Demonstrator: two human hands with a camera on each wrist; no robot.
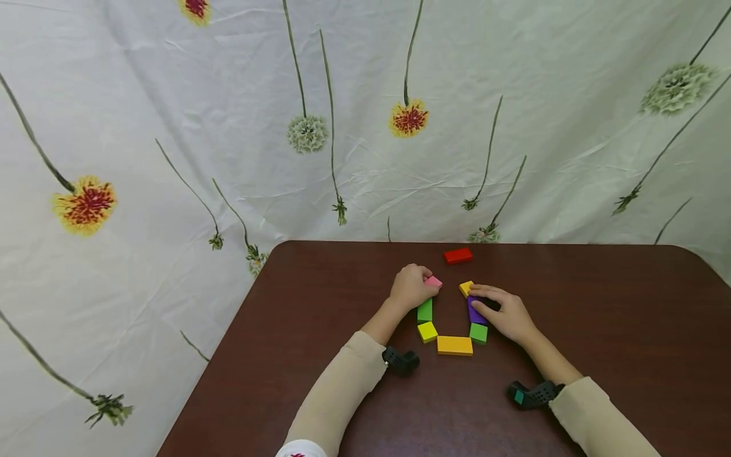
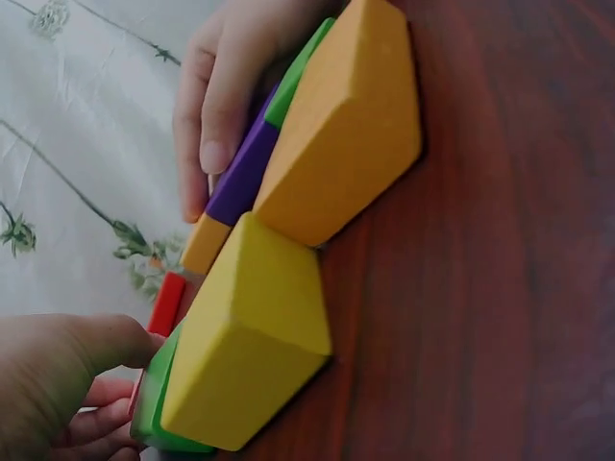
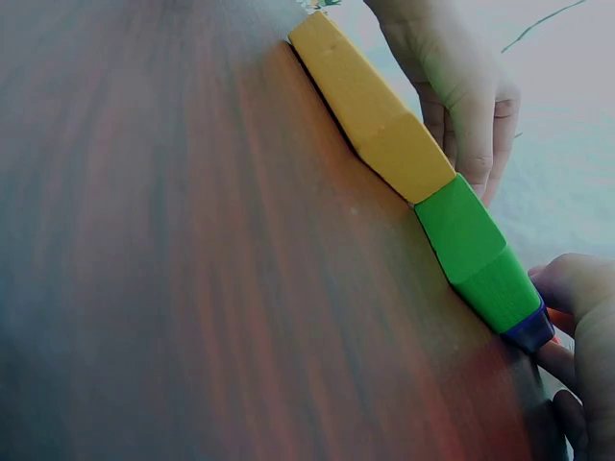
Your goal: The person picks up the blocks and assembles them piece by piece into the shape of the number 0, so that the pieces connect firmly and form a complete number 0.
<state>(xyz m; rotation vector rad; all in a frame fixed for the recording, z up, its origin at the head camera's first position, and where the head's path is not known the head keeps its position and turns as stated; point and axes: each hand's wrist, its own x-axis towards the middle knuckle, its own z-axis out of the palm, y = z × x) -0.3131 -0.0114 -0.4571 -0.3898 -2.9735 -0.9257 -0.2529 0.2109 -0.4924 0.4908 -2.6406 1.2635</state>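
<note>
My left hand [image 1: 412, 287] pinches a pink block [image 1: 433, 282] between thumb and fingers at the far end of the left row. Just nearer than it lie a green block [image 1: 425, 310] and a yellow block [image 1: 427, 332]. My right hand [image 1: 508, 314] reaches in from the right with fairly straight fingers. Its fingertips touch a small yellow-orange block [image 1: 466, 289], and the thumb rests at the purple block [image 1: 476, 311]. A second green block [image 1: 478, 333] adjoins the purple one. In the left wrist view, the long orange block [image 2: 336, 125] stands near the yellow block [image 2: 250, 336].
A red block [image 1: 458, 256] lies alone near the far edge of the brown table [image 1: 617, 330]. Behind the table hangs a flowered white cloth [image 1: 365, 158]. Dark bands [image 1: 533, 395] are worn on both wrists.
</note>
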